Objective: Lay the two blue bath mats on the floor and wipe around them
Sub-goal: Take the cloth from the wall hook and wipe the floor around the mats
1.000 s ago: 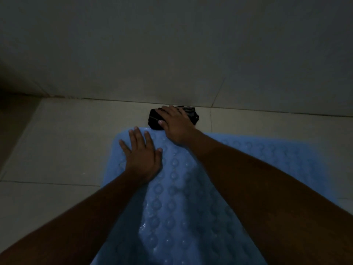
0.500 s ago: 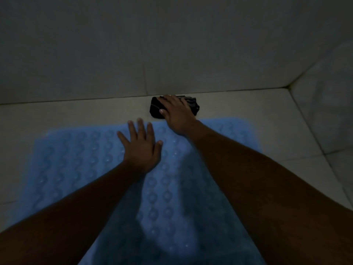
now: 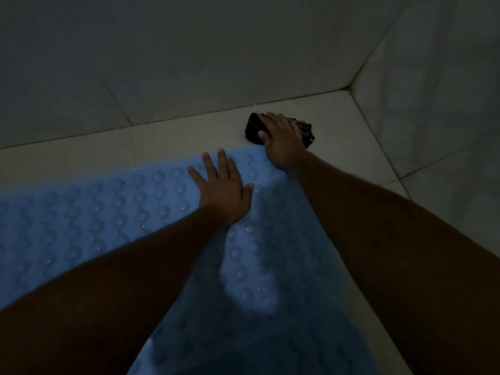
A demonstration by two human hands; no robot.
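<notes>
A light blue bath mat (image 3: 108, 217) with rows of round bumps lies flat on the pale tiled floor and fills the lower middle of the view. My left hand (image 3: 223, 189) rests palm down on the mat near its far edge, fingers spread. My right hand (image 3: 281, 140) presses down on a crumpled black cloth (image 3: 305, 131) on the floor just beyond the mat's far right corner. Both forearms hide part of the mat. I cannot make out a second mat apart from the first.
The tiled wall (image 3: 189, 63) rises just behind the cloth. A second wall (image 3: 446, 90) meets it at a corner on the right. A strip of bare floor (image 3: 81, 155) runs between the mat and the back wall. The room is dim.
My right hand slid the black cloth to the right along the mat's far edge, toward the room's corner. My view swung right; more of the mat shows on the left.
</notes>
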